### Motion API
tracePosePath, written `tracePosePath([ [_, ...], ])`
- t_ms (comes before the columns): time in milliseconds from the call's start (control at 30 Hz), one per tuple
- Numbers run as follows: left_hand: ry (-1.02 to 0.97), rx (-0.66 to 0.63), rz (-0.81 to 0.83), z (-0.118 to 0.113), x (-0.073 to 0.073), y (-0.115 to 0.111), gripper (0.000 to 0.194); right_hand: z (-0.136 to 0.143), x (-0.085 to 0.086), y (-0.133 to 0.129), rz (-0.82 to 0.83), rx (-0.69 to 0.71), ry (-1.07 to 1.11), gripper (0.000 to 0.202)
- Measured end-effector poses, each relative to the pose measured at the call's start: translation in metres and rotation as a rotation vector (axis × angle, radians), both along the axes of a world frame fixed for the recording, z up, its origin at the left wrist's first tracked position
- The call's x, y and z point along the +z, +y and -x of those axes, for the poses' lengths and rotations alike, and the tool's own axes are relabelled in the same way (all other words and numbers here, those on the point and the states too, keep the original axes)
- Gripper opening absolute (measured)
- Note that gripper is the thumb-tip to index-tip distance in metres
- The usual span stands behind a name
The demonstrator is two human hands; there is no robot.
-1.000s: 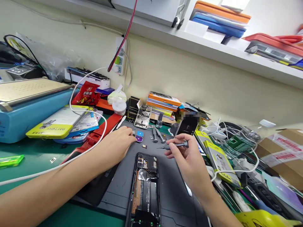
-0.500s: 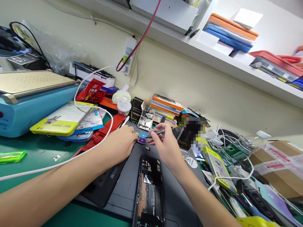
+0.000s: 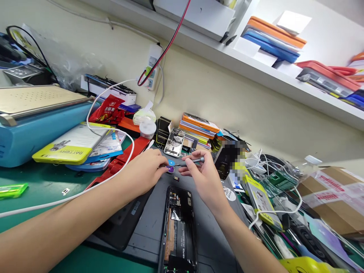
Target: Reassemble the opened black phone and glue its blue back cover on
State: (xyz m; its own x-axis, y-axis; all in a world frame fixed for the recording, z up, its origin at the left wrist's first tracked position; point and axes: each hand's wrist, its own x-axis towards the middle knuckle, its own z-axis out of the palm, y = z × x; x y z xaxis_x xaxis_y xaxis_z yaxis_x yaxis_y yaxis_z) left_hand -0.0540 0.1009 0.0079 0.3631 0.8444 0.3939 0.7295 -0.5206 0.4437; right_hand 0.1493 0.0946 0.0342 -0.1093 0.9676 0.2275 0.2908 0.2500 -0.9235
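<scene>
My right hand [image 3: 200,172] grips a slim grey screwdriver [image 3: 198,160] between thumb and fingers. Its shaft points left, and the tip is at a small blue and purple piece [image 3: 170,170] on the dark grey mat [image 3: 150,223]. My left hand [image 3: 149,170] has its fingers pinched together at the left edge of that piece, partly covering it. Just below lies a tiny dark and gold part [image 3: 176,179]. Nearer to me rests an opened phone [image 3: 179,231], its battery and inner parts exposed. A black phone-shaped panel [image 3: 125,227] lies under my left forearm.
Behind my hands are an opened phone frame [image 3: 174,142] and stacked boxes [image 3: 199,127]. Left stand a blue machine [image 3: 42,132], yellow battery packs [image 3: 71,146] and a white cable [image 3: 108,178]. Tools, a bottle [image 3: 284,178] and a cardboard box [image 3: 335,201] crowd the right.
The screwdriver now lies flatter, with its handle showing farther right beyond my right hand. My left fingertips have shifted slightly right over the blue and purple piece. The view has shifted slightly.
</scene>
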Motion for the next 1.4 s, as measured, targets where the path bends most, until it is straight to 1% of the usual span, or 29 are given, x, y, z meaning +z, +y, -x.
tracePosePath([
  [133, -0.071, -0.006, -0.004, -0.005, 0.002, -0.004, 0.017, -0.005, 0.004, -0.016, 0.020, -0.007, 0.122, 0.032],
  [267, -0.111, -0.035, -0.013, -0.011, 0.005, -0.012, 0.012, -0.010, 0.008, -0.033, 0.011, -0.046, 0.156, 0.028],
  [367, -0.135, -0.052, -0.022, -0.013, 0.008, -0.016, 0.006, -0.012, 0.008, -0.040, -0.002, -0.065, 0.171, 0.027],
  [533, -0.164, -0.060, -0.024, -0.012, 0.013, -0.018, 0.009, -0.015, 0.008, -0.043, -0.004, -0.066, 0.183, 0.026],
  [700, -0.206, -0.079, -0.039, -0.013, 0.014, -0.019, 0.009, -0.017, 0.010, -0.045, -0.014, -0.051, 0.197, 0.023],
  [867, -0.258, -0.100, -0.063, -0.012, 0.015, -0.022, 0.009, -0.018, 0.015, -0.049, -0.042, -0.081, 0.197, 0.021],
  [1100, -0.247, -0.095, -0.114, -0.011, 0.017, -0.025, 0.008, -0.019, 0.015, -0.052, -0.046, -0.051, 0.239, 0.020],
  [1400, -0.250, -0.099, -0.134, -0.010, 0.016, -0.025, 0.007, -0.019, 0.014, -0.051, -0.050, -0.040, 0.246, 0.018],
])
